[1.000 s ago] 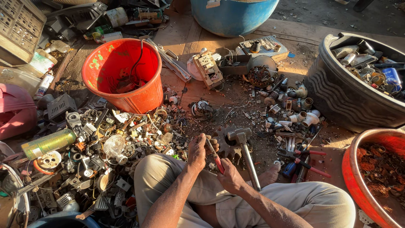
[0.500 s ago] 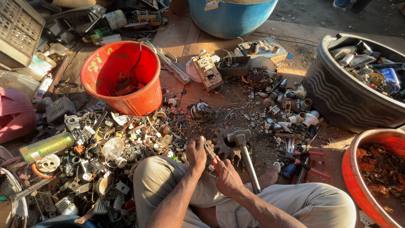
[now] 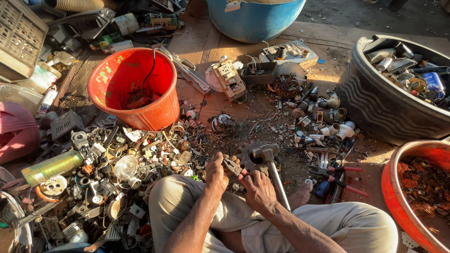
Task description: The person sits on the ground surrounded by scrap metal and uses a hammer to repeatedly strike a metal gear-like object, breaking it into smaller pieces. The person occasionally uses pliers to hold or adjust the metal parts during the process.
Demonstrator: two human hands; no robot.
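Observation:
I sit on the ground with bent knees among scrap metal. My right hand [image 3: 258,191] grips the red handles of a pair of pliers [image 3: 234,168], whose jaws point up and left. My left hand [image 3: 216,173] pinches a small piece at the pliers' jaws; the piece itself is too small to make out. Just right of my hands a hammer [image 3: 271,165] lies with its head on a dark toothed gear [image 3: 248,157] and its metal handle running toward my leg.
An orange bucket [image 3: 136,84] with wires stands at upper left, above a heap of small metal parts [image 3: 112,164]. A blue barrel [image 3: 255,18] is at top, a black tub [image 3: 389,107] of scrap at right, an orange basin [image 3: 412,197] at lower right. Red-handled tools [image 3: 342,180] lie near my foot.
Both hands have stayed together at the pliers in front of my knees, shifting only slightly. The hammer and gear have not moved.

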